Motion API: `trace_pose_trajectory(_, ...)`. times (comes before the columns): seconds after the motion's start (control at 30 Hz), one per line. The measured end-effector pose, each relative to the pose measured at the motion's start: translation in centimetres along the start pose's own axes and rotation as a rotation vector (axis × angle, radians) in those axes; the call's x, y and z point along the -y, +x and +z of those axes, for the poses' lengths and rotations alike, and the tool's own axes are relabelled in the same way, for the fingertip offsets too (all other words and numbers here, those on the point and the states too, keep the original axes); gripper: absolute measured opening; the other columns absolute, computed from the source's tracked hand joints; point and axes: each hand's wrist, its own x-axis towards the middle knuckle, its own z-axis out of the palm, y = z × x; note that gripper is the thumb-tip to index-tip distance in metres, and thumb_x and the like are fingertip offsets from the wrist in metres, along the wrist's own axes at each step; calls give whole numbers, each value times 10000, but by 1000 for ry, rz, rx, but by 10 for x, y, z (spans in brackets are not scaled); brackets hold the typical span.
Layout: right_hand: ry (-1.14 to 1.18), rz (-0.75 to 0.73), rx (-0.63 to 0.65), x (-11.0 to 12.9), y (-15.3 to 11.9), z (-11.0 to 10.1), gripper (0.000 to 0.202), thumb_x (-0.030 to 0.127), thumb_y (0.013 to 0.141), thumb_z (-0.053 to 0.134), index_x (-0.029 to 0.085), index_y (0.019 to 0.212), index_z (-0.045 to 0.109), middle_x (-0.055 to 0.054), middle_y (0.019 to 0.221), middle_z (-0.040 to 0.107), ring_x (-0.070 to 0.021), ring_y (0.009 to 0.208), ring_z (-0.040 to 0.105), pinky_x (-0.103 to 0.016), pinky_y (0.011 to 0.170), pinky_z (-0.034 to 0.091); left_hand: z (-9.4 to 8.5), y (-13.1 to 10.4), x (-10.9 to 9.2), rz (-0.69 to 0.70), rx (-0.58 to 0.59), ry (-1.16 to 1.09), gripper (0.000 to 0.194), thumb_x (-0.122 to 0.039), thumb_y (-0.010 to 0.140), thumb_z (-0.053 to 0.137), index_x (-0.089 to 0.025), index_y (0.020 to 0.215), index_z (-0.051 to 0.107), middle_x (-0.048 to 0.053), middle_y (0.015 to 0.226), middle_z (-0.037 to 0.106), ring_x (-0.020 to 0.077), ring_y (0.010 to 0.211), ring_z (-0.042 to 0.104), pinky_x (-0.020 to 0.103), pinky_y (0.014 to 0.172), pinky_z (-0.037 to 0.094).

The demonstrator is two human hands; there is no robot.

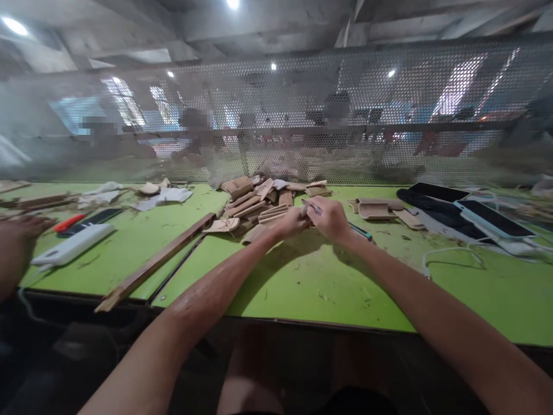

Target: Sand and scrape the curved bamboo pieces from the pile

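Note:
My left hand (294, 222) and my right hand (332, 218) meet above the green table. The left fingers close round a small piece that they mostly hide; I cannot make out what it is. A thin grey tool (311, 207), perhaps a blade, is pinched in my right hand, its tip over the left fingers. Just behind the hands lies a pile of curved brown bamboo-like pieces (254, 202). A dark tool with a teal end (362, 232) shows beside my right wrist; whether it lies on the table is unclear.
A long wooden strip (159, 259) juts over the front table edge. At left are a white power bank (73, 245), an orange-handled tool (69, 222) and another person's hand (19, 242). Phones (495, 219) and a cable (453, 251) lie right. A perforated screen (276, 124) stands behind.

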Motion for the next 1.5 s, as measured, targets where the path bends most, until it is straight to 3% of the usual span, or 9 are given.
trace_pose_trajectory(0.17,-74,130,4,-7,1,0,266,281,906,506,162,846,736,-112,759,720,-219,681,588,-311,661,356,-2,0,-3,-6,10,-51,177,-254,886,497,-142,786,591,-9,623,585,84,532,479,202,538,384)
trace_pose_trajectory(0.33,42,8,-12,-3,1,2,260,272,905,502,179,925,743,-112,891,760,-217,776,627,-304,726,404,-1,0,-3,-22,-1,-53,132,-202,829,539,-145,711,560,-1,616,588,86,543,496,192,528,386)
trace_pose_trajectory(0.53,-3,152,-17,-6,3,4,282,302,903,489,161,834,722,-102,718,693,-201,639,543,-312,647,351,1,2,-2,-27,0,-49,193,-270,884,501,-144,772,596,4,648,610,99,558,519,216,562,402)
trace_pose_trajectory(0.67,87,76,0,-6,4,1,283,297,909,482,167,902,733,-101,802,723,-206,714,587,-302,697,391,3,3,-7,-58,-41,-17,130,-200,823,516,-146,716,566,12,663,599,111,599,514,237,605,403)
trace_pose_trajectory(0.87,54,184,-2,-8,4,-4,289,308,901,504,152,898,747,-86,744,710,-197,678,573,-289,652,376,2,3,-12,-28,12,-59,167,-236,892,489,-147,804,598,-1,654,587,107,585,509,224,580,389)
trace_pose_trajectory(1.03,147,98,28,-4,4,-4,306,341,919,493,162,902,741,-83,797,723,-189,708,576,-282,685,400,1,3,-10,-71,-1,-50,151,-205,840,542,-152,699,557,5,650,589,110,583,506,231,573,385)
trace_pose_trajectory(1.2,122,276,11,-13,5,-7,260,344,863,536,160,790,704,-46,668,633,-168,631,505,-278,620,343,-1,2,-11,51,60,-19,201,-257,892,499,-148,770,618,16,695,611,116,620,519,234,604,398)
trace_pose_trajectory(1.37,265,177,69,1,7,-13,267,362,854,520,168,738,664,-26,666,614,-149,644,486,-260,613,345,-1,-1,-6,-8,66,-59,158,-253,826,557,-146,713,582,-3,640,561,104,559,464,226,549,362)
trace_pose_trajectory(1.5,266,189,129,-1,11,-22,256,378,821,550,169,711,650,-6,629,587,-138,608,463,-263,600,325,0,-3,-11,60,42,-83,142,-240,838,534,-152,729,557,-5,683,557,100,609,472,220,583,362)
